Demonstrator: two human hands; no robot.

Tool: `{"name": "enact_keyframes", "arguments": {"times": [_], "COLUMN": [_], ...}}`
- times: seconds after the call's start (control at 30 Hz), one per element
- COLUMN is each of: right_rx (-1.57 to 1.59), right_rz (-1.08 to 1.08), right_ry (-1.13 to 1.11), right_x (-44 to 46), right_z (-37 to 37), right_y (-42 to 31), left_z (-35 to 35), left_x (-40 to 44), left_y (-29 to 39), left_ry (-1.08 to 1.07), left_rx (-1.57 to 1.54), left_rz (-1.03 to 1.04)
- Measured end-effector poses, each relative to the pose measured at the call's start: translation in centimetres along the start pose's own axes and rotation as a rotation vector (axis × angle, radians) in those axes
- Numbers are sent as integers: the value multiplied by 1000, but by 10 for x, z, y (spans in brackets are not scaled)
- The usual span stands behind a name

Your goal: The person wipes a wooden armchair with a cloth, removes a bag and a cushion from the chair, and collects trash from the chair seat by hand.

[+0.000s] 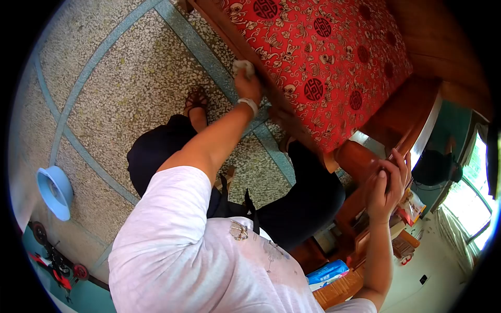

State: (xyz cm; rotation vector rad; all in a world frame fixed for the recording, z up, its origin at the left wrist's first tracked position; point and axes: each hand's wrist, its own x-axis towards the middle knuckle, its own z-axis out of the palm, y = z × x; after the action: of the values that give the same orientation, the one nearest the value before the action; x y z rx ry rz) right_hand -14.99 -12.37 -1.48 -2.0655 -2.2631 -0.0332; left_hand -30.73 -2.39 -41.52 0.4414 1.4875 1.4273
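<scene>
My left hand (247, 87), with a pale band on its wrist, is closed round a crumpled whitish cloth (243, 67). It is beside the wooden edge (229, 39) of a piece of furniture covered in red patterned fabric (323, 62). Slightly blurred, my right hand (387, 185) is raised on the right, near a wooden rail (417, 128). Its fingers are extended and somewhat apart, and I see nothing held in them. Whether the fingertips touch the rail is hard to tell.
A light blue basin (55, 193) is on the speckled floor (115, 99) at left. Below it stands a small wheeled object (55, 261). A blue packet (327, 275) lies on a brown box (342, 289) near my right arm. A window (472, 193) is at far right.
</scene>
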Motion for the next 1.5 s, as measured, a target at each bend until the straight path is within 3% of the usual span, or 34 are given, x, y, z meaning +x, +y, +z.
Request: {"name": "enact_keyframes", "arguments": {"times": [0.03, 0.1, 0.17, 0.23, 0.3, 0.33, 0.37, 0.4, 0.47, 0.67, 0.9, 0.93, 1.0, 1.07, 1.1, 1.27, 1.4, 1.47, 1.5], "right_rx": [0, 14, -1, 9, 10, 28, 20, 18, -4, -2, -15, -4, 7, 26, 28, 19, 32, 11, 11], "right_rz": [2, 3, -4, -10, -1, 7, -5, -3, -3, 17, 11, 18, 13, 19, 15, 41, 49, 43, 46], "right_ry": [6, 22, 35, 33, 29, 27, 13, 16, 14, 8, -8, 0, 9, 11, 13, -11, -7, -4, -5], "right_x": [0, -1, -1, -2, -2, -2, -2, -3, -3, -4, -2, -2, -3, -3, -2, -1, -1, -2, -2], "right_z": [1, 0, 1, 1, 1, 1, 1, 2, 2, 3, 3, 3, 3, 4, 4, 2, 3, 3, 4], "right_y": [0, -1, -1, -2, -2, -1, -1, 0, -1, -1, -3, -5, -2, -1, -2, -9, -7, -8, -8], "left_z": [5, 5, 9, 13, 12, 7, 2, 1, 4, 3, -35, -40, -48, -51, -55, -77, -67, -28, -19], "left_x": [-10, -47, -84, -122, -133, -131, -126, -120, -98, -35, 109, 127, 164, 185, 193, 244, 232, 195, 170], "left_y": [-10, 2, -15, -70, -50, -32, -4, 8, 22, 5, 81, 94, 103, 141, 156, 185, 171, 186, 201], "left_ry": [-31, -68, -103, -159, -204, -258, -304, -292, -201, -62, 46, 74, 321, 482, 483, -136, -186, 222, 243], "left_rx": [-253, 32, 160, 164, 165, -71, -312, -324, -208, -394, -794, -808, -761, -880, -883, -803, -859, -550, -566], "left_rz": [-51, -11, -99, -137, -192, -411, -621, -624, -856, -947, -1036, -992, -334, -2, 2, -186, -73, 329, 306]}}
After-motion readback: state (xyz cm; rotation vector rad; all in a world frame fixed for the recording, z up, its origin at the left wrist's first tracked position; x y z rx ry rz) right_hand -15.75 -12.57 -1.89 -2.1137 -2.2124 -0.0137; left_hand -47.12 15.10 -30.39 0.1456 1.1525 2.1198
